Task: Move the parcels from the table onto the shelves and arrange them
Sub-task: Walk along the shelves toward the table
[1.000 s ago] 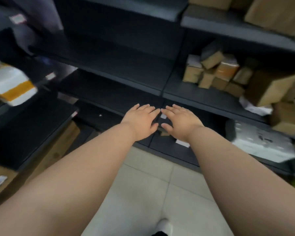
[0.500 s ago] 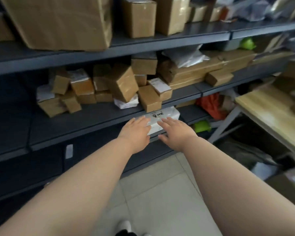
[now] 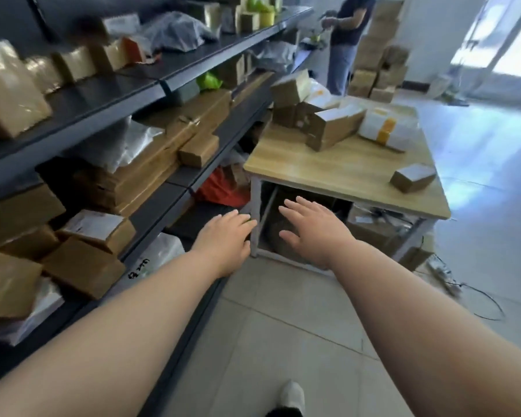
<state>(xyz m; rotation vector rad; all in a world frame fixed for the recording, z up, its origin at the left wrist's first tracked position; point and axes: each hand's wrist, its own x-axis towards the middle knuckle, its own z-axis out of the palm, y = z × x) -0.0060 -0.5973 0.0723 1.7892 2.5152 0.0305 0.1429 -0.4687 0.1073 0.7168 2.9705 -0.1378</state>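
Our left hand (image 3: 226,236) and right hand (image 3: 310,230) reach forward side by side, palms down, fingers straight and slightly spread, gripping nothing. Both hang in the air over the tiled floor (image 3: 283,311), in front of the near white leg (image 3: 254,218) of the wooden table (image 3: 337,176). The left fingertips overlap that leg in view; we cannot tell whether they touch it.

The parcels still to be shelved lie on the tabletop. A long brown carton (image 3: 334,127) lies tilted at the far end, beside a white parcel with orange bands (image 3: 385,127). Stacked brown boxes (image 3: 289,88) crowd the far left corner. One small brown box (image 3: 412,177) sits alone near the right edge.

To our left run the dark shelves (image 3: 151,85), loaded with brown boxes (image 3: 82,263) and pale plastic bags (image 3: 175,34). A red bag (image 3: 220,188) shows on the lowest level beside the table.

Beyond the table a second person (image 3: 343,34) stands beside piled cartons (image 3: 376,64). A black cable (image 3: 478,299) trails on the floor at right, and our white shoe (image 3: 291,394) shows below.
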